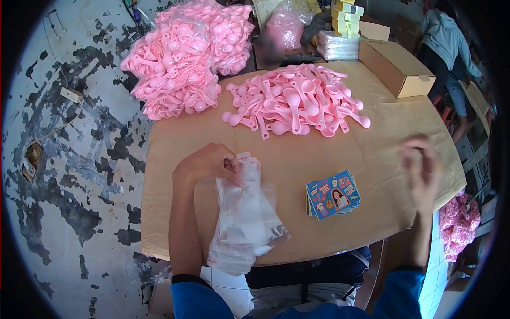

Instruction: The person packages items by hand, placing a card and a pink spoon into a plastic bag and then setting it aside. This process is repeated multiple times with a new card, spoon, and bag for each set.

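My left hand (210, 164) is closed on the top end of a fanned stack of clear resealable plastic bags (239, 218), which hangs down toward the near table edge. To the right of the bags lies a small pile of blue printed cards (333, 195) with a person's picture and little drawings on top. My right hand (421, 170) is raised over the right side of the table, apart from the cards, its fingers smeared by motion. Beyond both hands, a loose heap of pink plastic measuring spoons (297, 101) covers the far middle of the table.
Large clear bags full of pink spoons (186, 58) stand at the far left. A brown cardboard box (396, 69) sits at the far right corner, beside stacked clear packets (338, 46). Another person (446, 45) is bent over beyond the box. Brown paper (287, 159) covers the table.
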Motion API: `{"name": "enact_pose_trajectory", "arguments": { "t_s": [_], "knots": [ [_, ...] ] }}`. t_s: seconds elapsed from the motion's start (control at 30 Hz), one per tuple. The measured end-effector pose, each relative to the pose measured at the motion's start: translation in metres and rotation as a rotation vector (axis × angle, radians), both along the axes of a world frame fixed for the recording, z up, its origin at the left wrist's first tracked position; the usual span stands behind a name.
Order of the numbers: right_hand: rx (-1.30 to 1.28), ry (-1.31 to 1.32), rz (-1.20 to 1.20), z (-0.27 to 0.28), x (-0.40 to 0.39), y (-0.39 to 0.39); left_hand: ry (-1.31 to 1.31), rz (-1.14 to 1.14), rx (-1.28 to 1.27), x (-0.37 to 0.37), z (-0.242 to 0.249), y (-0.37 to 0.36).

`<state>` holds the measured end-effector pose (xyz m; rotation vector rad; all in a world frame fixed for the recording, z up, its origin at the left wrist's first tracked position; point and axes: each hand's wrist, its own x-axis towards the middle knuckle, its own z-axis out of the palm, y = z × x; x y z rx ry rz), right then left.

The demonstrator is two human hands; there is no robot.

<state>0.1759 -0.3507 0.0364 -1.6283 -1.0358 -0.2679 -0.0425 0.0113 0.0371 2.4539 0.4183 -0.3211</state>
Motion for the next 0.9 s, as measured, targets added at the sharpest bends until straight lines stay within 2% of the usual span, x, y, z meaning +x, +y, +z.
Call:
{"name": "enact_pose_trajectory", "arguments": {
  "t_s": [0.03, 0.1, 0.17, 0.3, 0.47, 0.57, 0.67, 0.7, 0.77, 0.8, 0.87, 0.9],
  "knots": [
    [-0.063, -0.086, 0.188, 0.008, -0.006, 0.027, -0.009, -0.016, -0.009, 0.0, 0.001, 0.001],
    [-0.157, -0.286, 0.389, 0.018, -0.019, 0.071, -0.028, -0.047, -0.029, 0.001, 0.004, 0.002],
    [-0.282, -0.335, 0.533, 0.022, -0.023, 0.103, -0.129, -0.107, 0.011, -0.001, 0.006, 0.003],
    [-0.478, -0.243, 0.65, 0.015, -0.026, 0.149, -0.251, -0.09, 0.037, -0.009, 0.005, 0.007],
    [-0.546, -0.253, 0.709, 0.001, -0.034, 0.18, -0.196, 0.042, 0.02, -0.012, 0.027, -0.005],
    [-0.358, -0.336, 0.699, -0.014, -0.044, 0.191, -0.289, -0.015, -0.065, -0.011, 0.024, -0.003],
    [-0.675, -0.111, 0.798, 0.014, -0.055, 0.187, -0.413, -0.025, -0.325, -0.009, 0.023, -0.01],
    [-0.604, -0.066, 0.839, 0.01, -0.052, 0.191, -0.45, -0.013, -0.432, -0.006, 0.023, -0.015],
    [-0.464, 0.03, 0.909, -0.005, -0.04, 0.198, -0.727, 0.118, -0.562, 0.008, 0.018, -0.028],
    [-0.395, 0.192, 0.906, -0.004, -0.035, 0.198, -0.866, 0.181, -0.629, 0.017, 0.015, -0.035],
    [-0.256, 0.51, 0.887, -0.003, -0.026, 0.195, -0.772, 0.235, -0.781, 0.029, 0.004, -0.05],
    [-0.22, 0.522, 0.863, -0.001, -0.025, 0.192, -0.717, 0.225, -0.81, 0.032, -0.001, -0.053]
  ]
}}
